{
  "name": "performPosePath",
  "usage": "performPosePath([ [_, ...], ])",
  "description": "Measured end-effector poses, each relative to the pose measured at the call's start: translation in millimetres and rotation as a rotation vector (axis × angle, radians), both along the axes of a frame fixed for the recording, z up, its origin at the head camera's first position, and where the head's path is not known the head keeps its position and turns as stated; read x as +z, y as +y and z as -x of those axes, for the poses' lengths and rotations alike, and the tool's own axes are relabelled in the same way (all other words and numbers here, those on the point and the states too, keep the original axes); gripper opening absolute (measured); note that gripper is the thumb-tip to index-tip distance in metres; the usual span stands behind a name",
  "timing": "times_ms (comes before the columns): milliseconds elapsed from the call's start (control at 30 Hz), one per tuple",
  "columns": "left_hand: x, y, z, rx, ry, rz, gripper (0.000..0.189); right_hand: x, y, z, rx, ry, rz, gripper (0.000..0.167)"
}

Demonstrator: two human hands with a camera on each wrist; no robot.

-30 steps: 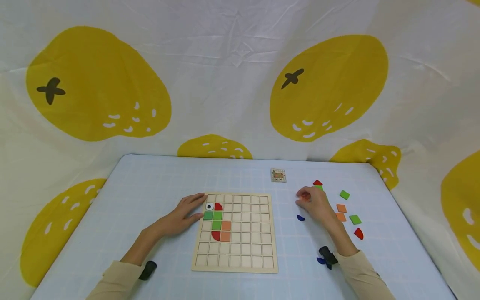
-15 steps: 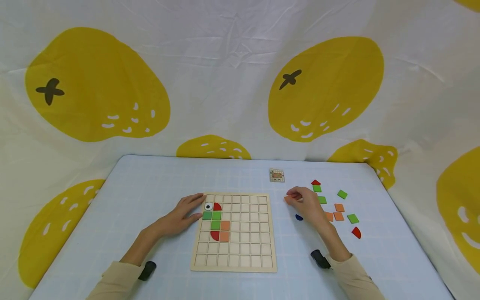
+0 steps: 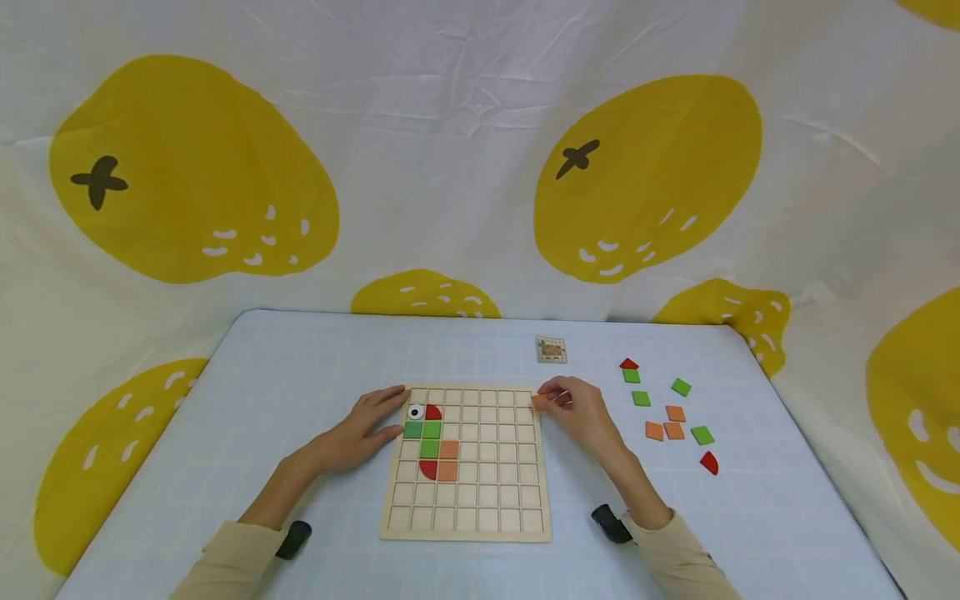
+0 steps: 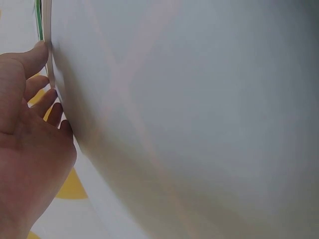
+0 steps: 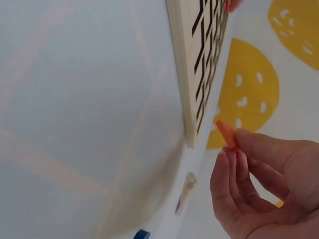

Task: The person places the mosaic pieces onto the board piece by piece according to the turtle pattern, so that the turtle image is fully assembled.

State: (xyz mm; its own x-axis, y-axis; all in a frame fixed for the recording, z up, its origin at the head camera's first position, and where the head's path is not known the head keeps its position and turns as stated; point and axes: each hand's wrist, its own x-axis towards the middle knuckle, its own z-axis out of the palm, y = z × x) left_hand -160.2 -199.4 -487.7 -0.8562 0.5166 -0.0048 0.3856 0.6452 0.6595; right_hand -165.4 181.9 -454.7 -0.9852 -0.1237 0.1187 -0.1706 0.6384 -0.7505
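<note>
A wooden grid board (image 3: 498,476) lies on the table. On its left side are a round eye tile (image 3: 416,412), red quarter-circle tiles (image 3: 432,412), green square tiles (image 3: 429,448) and orange square tiles (image 3: 447,472). My left hand (image 3: 362,429) rests against the board's upper left edge, fingertips and thumb at the rim. Thumb and fingers of my right hand (image 3: 582,414) pinch an orange square tile (image 5: 228,134). In the head view that tile overlaps the board's upper right corner; the right wrist view shows it just beyond the board's edge.
Loose tiles lie to the right: green squares (image 3: 702,435), orange squares (image 3: 675,413), a red quarter-circle (image 3: 709,463) and a red piece (image 3: 628,363). A small pattern card (image 3: 552,350) lies behind the board. Part of a blue piece (image 5: 142,234) shows in the right wrist view.
My right hand has carried the orange tile leftward from the loose pieces to the board's upper right corner. The left hand has stayed at the left edge.
</note>
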Motion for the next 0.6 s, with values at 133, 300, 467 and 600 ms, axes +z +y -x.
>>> performPosePath([
  [133, -1.3, -0.6, 0.7, -0.006, 0.006, -0.001, 0.062, 0.2, -15, -2.7, 0.032, 0.002, 0.036, 0.013],
  [300, -3.4, -0.9, 2.7, -0.001, -0.013, 0.002, 0.063, -0.8, -32, -7.2, 0.071, -0.001, 0.061, 0.011],
  [467, -4.3, -1.3, 3.6, 0.005, -0.023, 0.010, 0.063, -1.7, -46, -12.9, 0.128, -0.043, 0.095, 0.010],
  [600, -5.0, -1.9, 3.9, 0.000, -0.025, 0.005, 0.064, -3.9, -57, -17.3, 0.177, -0.060, 0.118, 0.010],
])
